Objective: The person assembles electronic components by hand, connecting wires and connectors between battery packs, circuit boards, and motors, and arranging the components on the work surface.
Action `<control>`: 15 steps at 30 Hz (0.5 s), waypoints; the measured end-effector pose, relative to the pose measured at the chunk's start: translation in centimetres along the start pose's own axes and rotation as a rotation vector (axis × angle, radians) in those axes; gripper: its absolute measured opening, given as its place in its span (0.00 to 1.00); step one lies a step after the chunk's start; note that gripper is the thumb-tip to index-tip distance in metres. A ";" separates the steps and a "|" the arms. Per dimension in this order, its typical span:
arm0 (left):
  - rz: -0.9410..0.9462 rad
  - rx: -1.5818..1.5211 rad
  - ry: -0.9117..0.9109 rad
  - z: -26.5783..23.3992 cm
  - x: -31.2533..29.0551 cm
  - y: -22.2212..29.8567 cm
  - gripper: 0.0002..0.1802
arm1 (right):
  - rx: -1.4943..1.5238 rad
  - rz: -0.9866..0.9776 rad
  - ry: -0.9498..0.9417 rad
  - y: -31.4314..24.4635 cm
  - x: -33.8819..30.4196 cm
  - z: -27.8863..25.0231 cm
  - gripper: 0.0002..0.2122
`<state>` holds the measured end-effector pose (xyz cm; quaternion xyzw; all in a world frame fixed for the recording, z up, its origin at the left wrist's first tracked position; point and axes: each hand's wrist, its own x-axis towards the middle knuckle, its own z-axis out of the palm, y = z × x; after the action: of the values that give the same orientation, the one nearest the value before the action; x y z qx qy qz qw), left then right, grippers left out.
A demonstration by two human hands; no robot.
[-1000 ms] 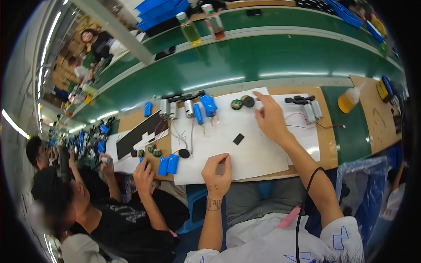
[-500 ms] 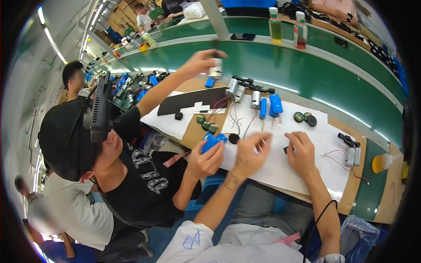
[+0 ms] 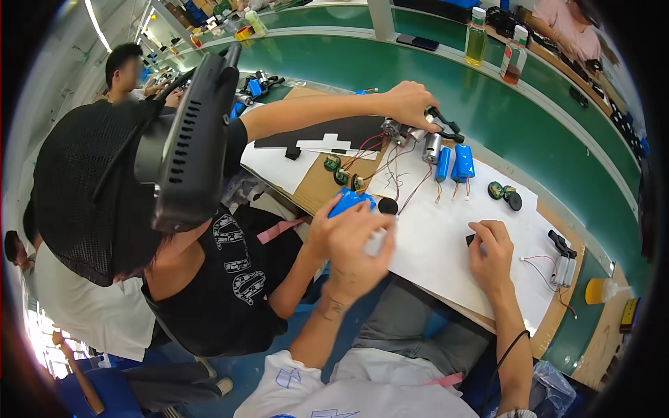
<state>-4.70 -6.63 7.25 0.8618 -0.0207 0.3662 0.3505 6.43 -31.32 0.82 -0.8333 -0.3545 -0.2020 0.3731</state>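
My left hand [image 3: 357, 245] is smeared by motion at the left of the white paper sheet [image 3: 439, 237], fingers curled. A pale patch shows between its fingers; I cannot tell whether it is held. Just behind it, a co-worker's hand holds a blue battery pack [image 3: 348, 203]. My right hand [image 3: 491, 254] rests on the sheet, thumb and fingers closed on a small black flat piece [image 3: 470, 240], mostly hidden. A black round disc [image 3: 387, 205] lies beyond my left hand. Farther back are a silver motor [image 3: 432, 148], a blue cell [image 3: 442, 166] and another blue battery pack [image 3: 463, 164].
The co-worker's other hand [image 3: 412, 106] reaches over the motors to a black bracket [image 3: 446, 125]. Round green circuit boards [image 3: 495, 190] lie at the back right. A wired silver motor part [image 3: 563, 268] and yellow cup [image 3: 596, 291] are far right; bottles [image 3: 476, 38] stand behind.
My left hand has moved left, now overlapping the co-worker's hand with the blue pack. The co-worker's other arm has swung right to the motors. My right hand stays on the sheet; the view has shifted.
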 end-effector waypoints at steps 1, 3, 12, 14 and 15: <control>-0.025 0.079 0.024 -0.8 0.6 -0.6 0.07 | -0.004 -0.008 -0.004 -0.1 0.1 -0.1 0.14; -0.152 0.145 -0.014 -2.0 1.5 -2.1 0.07 | -0.016 -0.019 -0.006 -0.2 0.1 -0.2 0.14; -0.088 0.156 -0.227 1.3 2.7 -4.0 0.13 | 0.013 -0.012 -0.007 -0.2 0.9 0.3 0.13; -0.101 0.128 -0.189 3.3 4.1 -5.1 0.12 | 0.026 -0.106 0.061 -1.1 3.8 1.7 0.14; -0.119 0.091 -0.164 4.6 5.0 -5.9 0.12 | 0.021 -0.096 0.065 -1.8 5.7 2.7 0.14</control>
<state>3.56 -3.91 4.77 0.9035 0.0187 0.2735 0.3295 9.09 -25.86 3.37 -0.8043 -0.3841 -0.2428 0.3829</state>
